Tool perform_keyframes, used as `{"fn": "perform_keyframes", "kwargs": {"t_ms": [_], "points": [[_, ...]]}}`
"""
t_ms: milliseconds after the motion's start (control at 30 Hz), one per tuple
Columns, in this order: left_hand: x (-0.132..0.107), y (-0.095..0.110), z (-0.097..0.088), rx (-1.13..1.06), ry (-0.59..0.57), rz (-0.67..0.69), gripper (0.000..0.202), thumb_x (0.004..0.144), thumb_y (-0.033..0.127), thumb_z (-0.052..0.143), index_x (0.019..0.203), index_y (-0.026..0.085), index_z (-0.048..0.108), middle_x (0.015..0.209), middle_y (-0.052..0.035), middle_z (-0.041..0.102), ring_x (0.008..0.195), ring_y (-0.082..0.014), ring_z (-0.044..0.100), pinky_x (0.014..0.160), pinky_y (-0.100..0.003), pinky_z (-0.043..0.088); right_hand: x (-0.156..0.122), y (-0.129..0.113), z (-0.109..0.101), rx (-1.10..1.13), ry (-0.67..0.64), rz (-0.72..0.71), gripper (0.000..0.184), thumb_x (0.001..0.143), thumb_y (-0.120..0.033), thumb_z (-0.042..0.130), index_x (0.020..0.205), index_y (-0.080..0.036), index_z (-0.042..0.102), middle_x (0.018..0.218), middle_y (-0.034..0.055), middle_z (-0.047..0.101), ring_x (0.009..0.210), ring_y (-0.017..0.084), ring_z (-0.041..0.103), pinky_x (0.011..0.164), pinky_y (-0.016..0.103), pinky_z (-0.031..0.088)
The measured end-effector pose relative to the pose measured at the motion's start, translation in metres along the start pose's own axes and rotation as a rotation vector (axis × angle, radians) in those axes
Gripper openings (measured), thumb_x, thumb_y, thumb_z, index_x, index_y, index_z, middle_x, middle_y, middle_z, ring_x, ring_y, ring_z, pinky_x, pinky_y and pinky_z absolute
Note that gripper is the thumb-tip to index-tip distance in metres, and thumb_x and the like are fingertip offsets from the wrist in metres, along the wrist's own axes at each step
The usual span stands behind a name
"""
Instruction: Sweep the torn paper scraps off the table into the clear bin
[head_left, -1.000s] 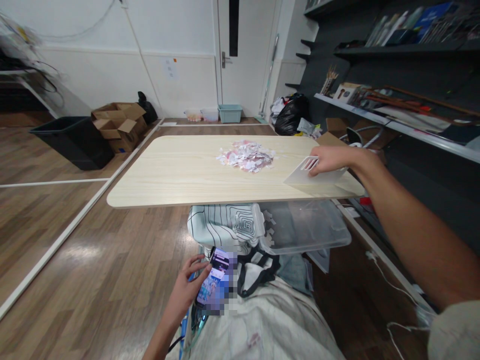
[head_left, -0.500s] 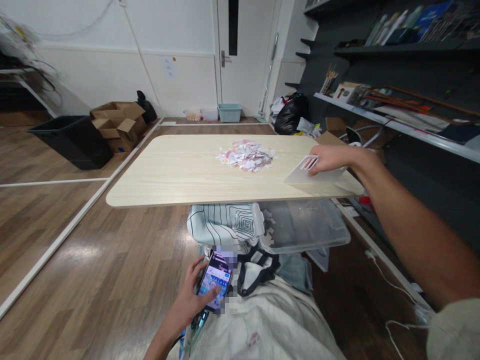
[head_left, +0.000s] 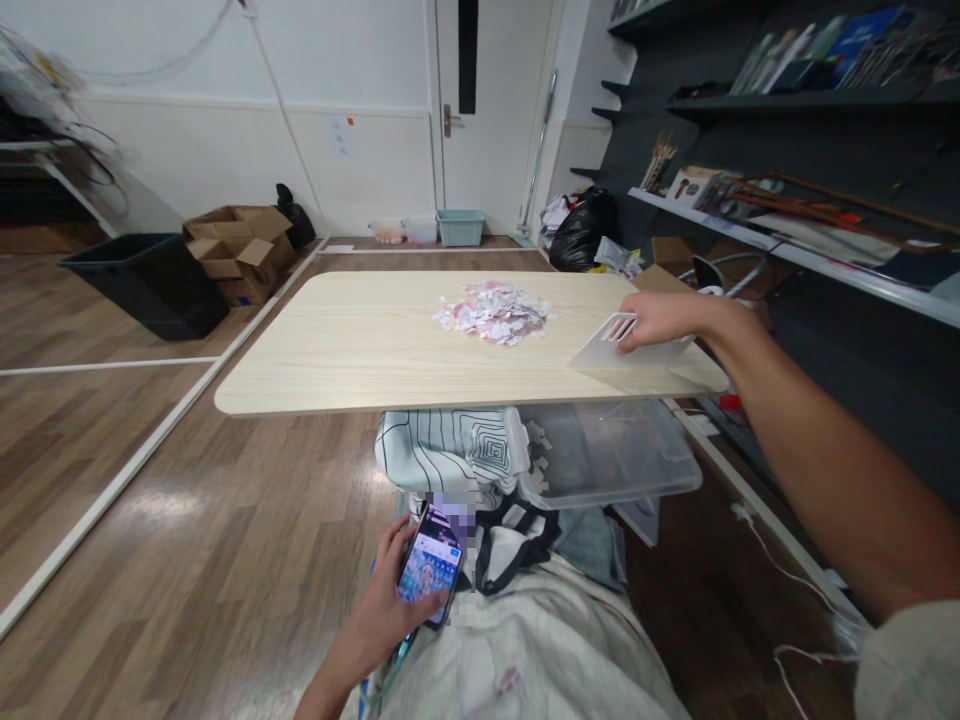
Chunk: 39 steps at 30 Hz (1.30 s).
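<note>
In my left hand [head_left: 394,590] is a smartphone [head_left: 433,560] with its screen lit, held low over my lap. The fingers wrap its left side and the thumb lies over the lower part of the screen. On the right of the pale wooden tabletop [head_left: 345,340], my right hand [head_left: 660,318] grips a thin white plastic scraper [head_left: 606,345] with slots in its upper part. Its lower edge meets the tabletop. Left of the scraper, apart from it, lies a pile of small white and pinkish paper scraps [head_left: 495,312].
Under the near table edge are a clear plastic box [head_left: 607,455] and a patterned light-blue cloth item [head_left: 442,445]. A black bin [head_left: 146,285] and cardboard boxes [head_left: 240,250] stand at left. Shelves [head_left: 810,245] line the right wall; a black bag [head_left: 585,228] sits behind the table.
My left thumb has shifted lower and to the right on the phone, uncovering more of the screen. My right hand, the scraper and the scraps look unchanged.
</note>
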<state>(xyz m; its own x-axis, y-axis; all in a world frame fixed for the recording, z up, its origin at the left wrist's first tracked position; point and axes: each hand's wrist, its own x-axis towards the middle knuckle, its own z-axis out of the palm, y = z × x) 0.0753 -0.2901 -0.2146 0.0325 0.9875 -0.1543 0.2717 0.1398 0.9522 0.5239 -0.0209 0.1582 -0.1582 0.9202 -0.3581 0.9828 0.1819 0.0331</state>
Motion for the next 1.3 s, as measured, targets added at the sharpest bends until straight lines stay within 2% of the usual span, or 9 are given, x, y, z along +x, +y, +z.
{"fn": "perform_keyframes", "kwargs": {"t_ms": [133, 300, 533, 667, 833, 933, 1033, 1167, 1300], "points": [[0.000, 0.002, -0.002, -0.012, 0.004, -0.008, 0.095, 0.074, 0.066, 0.104, 0.152, 0.022, 0.075, 0.186, -0.0256, 0.049, 0.178, -0.0525, 0.051, 0.143, -0.068, 0.051, 0.000, -0.001, 0.000, 0.012, 0.008, -0.004, 0.008, 0.083, -0.027, 0.080, 0.084, -0.019, 0.081, 0.095, 0.0090, 0.090, 0.094, 0.031, 0.084, 0.078, 0.033, 0.055], [0.001, 0.012, -0.010, -0.099, 0.004, -0.091, 0.091, 0.074, 0.084, 0.103, 0.141, 0.025, 0.087, 0.184, -0.0221, 0.057, 0.176, -0.0516, 0.056, 0.143, -0.064, 0.052, -0.001, -0.004, -0.001, -0.003, 0.005, 0.017, 0.011, 0.086, -0.024, 0.079, 0.092, -0.016, 0.084, 0.099, 0.0121, 0.091, 0.096, 0.031, 0.085, 0.080, 0.034, 0.056], [0.012, 0.026, -0.018, -0.160, 0.045, -0.161, 0.087, 0.067, 0.095, 0.100, 0.119, 0.025, 0.096, 0.174, -0.0225, 0.071, 0.167, -0.0528, 0.066, 0.130, -0.062, 0.064, -0.005, -0.010, -0.004, -0.041, 0.009, 0.049, 0.011, 0.091, -0.024, 0.081, 0.094, -0.015, 0.085, 0.102, 0.0113, 0.090, 0.094, 0.029, 0.083, 0.080, 0.033, 0.055], [0.020, 0.029, -0.016, -0.150, 0.105, -0.163, 0.078, 0.067, 0.095, 0.098, 0.101, 0.025, 0.095, 0.161, -0.0223, 0.079, 0.157, -0.0517, 0.074, 0.118, -0.060, 0.071, -0.007, -0.015, -0.006, -0.073, 0.014, 0.063, 0.012, 0.092, -0.024, 0.081, 0.095, -0.013, 0.085, 0.103, 0.0122, 0.090, 0.093, 0.028, 0.083, 0.078, 0.032, 0.054], [0.021, 0.030, -0.013, -0.117, 0.115, -0.157, 0.080, 0.069, 0.099, 0.094, 0.099, 0.025, 0.090, 0.161, -0.0220, 0.077, 0.155, -0.0497, 0.075, 0.117, -0.058, 0.070, -0.008, -0.017, -0.006, -0.068, 0.003, 0.071, 0.013, 0.092, -0.023, 0.081, 0.097, -0.012, 0.086, 0.105, 0.0135, 0.091, 0.095, 0.029, 0.084, 0.079, 0.032, 0.055], [0.018, 0.030, -0.007, -0.086, 0.123, -0.155, 0.079, 0.071, 0.095, 0.094, 0.105, 0.024, 0.085, 0.164, -0.0228, 0.072, 0.157, -0.0503, 0.072, 0.120, -0.061, 0.067, -0.008, -0.017, -0.006, -0.066, 0.014, 0.066, 0.013, 0.093, -0.023, 0.082, 0.098, -0.013, 0.087, 0.108, 0.0129, 0.091, 0.098, 0.030, 0.084, 0.080, 0.032, 0.056], [0.014, 0.032, 0.004, 0.015, 0.162, -0.098, 0.071, 0.077, 0.083, 0.095, 0.114, 0.026, 0.076, 0.158, -0.0190, 0.070, 0.156, -0.0463, 0.071, 0.127, -0.061, 0.062, -0.007, -0.016, -0.006, -0.056, 0.020, 0.059, 0.013, 0.092, -0.023, 0.083, 0.098, -0.013, 0.088, 0.108, 0.0128, 0.091, 0.097, 0.030, 0.084, 0.080, 0.032, 0.056], [0.014, 0.034, 0.019, 0.102, 0.181, -0.041, 0.062, 0.083, 0.068, 0.093, 0.120, 0.027, 0.063, 0.144, -0.0132, 0.067, 0.142, -0.0403, 0.074, 0.124, -0.058, 0.063, -0.005, -0.014, -0.005, -0.064, 0.012, 0.053, 0.014, 0.093, -0.022, 0.082, 0.099, -0.011, 0.088, 0.106, 0.0131, 0.091, 0.095, 0.029, 0.084, 0.078, 0.031, 0.055], [0.017, 0.034, 0.026, 0.086, 0.207, -0.032, 0.060, 0.082, 0.066, 0.091, 0.115, 0.028, 0.059, 0.135, -0.0110, 0.064, 0.131, -0.0381, 0.074, 0.120, -0.058, 0.063, -0.004, -0.013, -0.003, -0.068, 0.041, 0.071, 0.014, 0.093, -0.022, 0.084, 0.102, -0.012, 0.089, 0.108, 0.0133, 0.091, 0.099, 0.029, 0.084, 0.077, 0.031, 0.054]]}}
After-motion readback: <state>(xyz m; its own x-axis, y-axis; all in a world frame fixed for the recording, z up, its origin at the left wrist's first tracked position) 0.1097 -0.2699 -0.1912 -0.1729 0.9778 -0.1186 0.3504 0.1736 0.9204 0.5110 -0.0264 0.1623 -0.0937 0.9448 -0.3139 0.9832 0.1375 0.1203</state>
